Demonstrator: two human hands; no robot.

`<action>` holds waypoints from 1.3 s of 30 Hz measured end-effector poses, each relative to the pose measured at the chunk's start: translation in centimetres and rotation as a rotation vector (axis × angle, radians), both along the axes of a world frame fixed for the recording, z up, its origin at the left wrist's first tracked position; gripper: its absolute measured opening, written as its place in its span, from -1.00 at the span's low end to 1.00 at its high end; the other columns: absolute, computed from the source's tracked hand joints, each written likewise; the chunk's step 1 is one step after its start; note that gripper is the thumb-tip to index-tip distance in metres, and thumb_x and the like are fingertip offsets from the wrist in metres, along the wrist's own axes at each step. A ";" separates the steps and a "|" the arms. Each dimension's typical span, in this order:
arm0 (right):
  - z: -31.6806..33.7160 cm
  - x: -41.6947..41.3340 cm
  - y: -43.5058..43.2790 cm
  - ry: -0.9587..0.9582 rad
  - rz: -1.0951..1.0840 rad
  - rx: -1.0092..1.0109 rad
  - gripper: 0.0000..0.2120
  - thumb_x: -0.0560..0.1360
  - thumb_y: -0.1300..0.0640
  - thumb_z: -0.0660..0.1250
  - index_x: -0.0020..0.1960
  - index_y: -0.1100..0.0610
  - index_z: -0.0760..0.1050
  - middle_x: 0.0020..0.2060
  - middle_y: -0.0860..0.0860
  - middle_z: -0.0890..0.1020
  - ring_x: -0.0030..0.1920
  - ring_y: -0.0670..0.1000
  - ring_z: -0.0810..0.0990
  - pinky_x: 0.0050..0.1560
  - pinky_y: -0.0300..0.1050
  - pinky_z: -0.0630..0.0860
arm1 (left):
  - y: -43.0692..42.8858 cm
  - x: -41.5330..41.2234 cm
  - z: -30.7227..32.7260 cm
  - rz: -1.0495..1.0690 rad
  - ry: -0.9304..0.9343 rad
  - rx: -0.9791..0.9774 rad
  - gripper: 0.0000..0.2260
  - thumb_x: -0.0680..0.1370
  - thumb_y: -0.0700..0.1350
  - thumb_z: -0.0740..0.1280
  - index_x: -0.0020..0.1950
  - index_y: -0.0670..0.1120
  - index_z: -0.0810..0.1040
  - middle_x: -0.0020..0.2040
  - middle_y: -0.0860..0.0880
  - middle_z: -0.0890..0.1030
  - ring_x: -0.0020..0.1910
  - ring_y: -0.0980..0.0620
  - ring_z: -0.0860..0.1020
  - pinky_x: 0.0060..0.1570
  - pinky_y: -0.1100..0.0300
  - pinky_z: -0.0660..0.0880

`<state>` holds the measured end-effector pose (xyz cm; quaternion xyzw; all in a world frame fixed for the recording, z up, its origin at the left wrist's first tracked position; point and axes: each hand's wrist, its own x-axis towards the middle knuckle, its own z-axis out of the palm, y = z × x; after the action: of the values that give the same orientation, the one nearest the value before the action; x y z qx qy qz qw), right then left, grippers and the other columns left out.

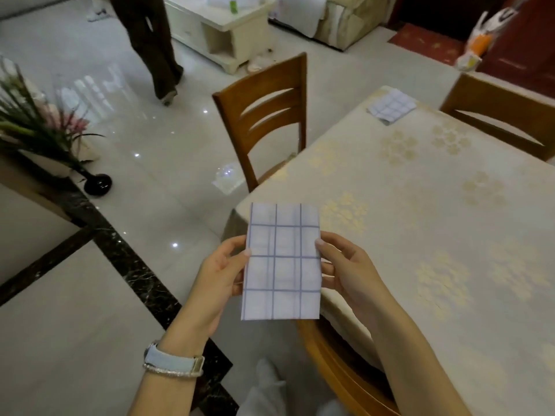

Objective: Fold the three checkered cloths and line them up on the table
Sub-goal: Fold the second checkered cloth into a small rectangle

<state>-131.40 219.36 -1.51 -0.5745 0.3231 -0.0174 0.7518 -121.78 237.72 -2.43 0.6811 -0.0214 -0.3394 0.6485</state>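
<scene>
Both forearms were bare, no sleeves. The left wrist wore a pale blue watch strap and a thin silver bangle beside it.

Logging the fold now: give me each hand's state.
Left hand: fingers closed on the folded checkered cloth.
Right hand: fingers closed on the same cloth.

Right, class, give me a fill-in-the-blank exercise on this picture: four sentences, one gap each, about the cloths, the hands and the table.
1. The cloth held in the air is gripped by ____ hands.
2. A second cloth lies folded at the table's ____ corner.
3. The watch sits on the ____ wrist.
4. The chair beside the table is made of ____.

Missing words: both; far; left; wood.
</scene>
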 end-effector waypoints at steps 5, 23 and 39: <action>-0.1 6.3 3.5 -0.012 0.118 -0.001 -0.81 0.62 0.08 0.26 0.18 0.04 0.57 -0.06 0.01 0.74 -0.11 0.05 0.73 -0.26 -0.15 0.62 | 4.7 3.8 0.5 0.125 0.001 -0.022 -0.79 0.60 -0.07 0.27 0.22 0.03 0.55 -0.07 -0.01 0.72 -0.20 0.11 0.65 -0.22 0.22 0.53; -3.4 26.8 10.7 -0.022 0.338 0.055 -0.86 0.60 0.14 0.27 0.07 0.06 0.59 -0.11 0.01 0.74 -0.13 0.02 0.73 -0.23 -0.19 0.63 | 13.4 20.2 -1.7 0.337 0.028 0.044 -0.79 0.62 -0.09 0.27 0.23 0.04 0.56 -0.08 0.00 0.72 -0.15 0.06 0.65 -0.21 0.18 0.51; -1.2 50.0 9.4 -0.063 0.275 0.029 -0.77 0.61 0.12 0.25 0.23 0.13 0.52 0.02 0.10 0.71 -0.04 0.14 0.70 -0.12 -0.09 0.65 | 11.8 46.9 0.9 0.169 -0.058 0.033 -0.79 0.63 -0.11 0.25 0.25 0.01 0.55 -0.01 -0.02 0.71 -0.12 0.09 0.65 -0.19 0.25 0.54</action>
<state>-81.38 228.80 -2.72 -0.6016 0.2177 0.0724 0.7652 -74.91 249.56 -1.49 0.7005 0.0230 -0.2637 0.6627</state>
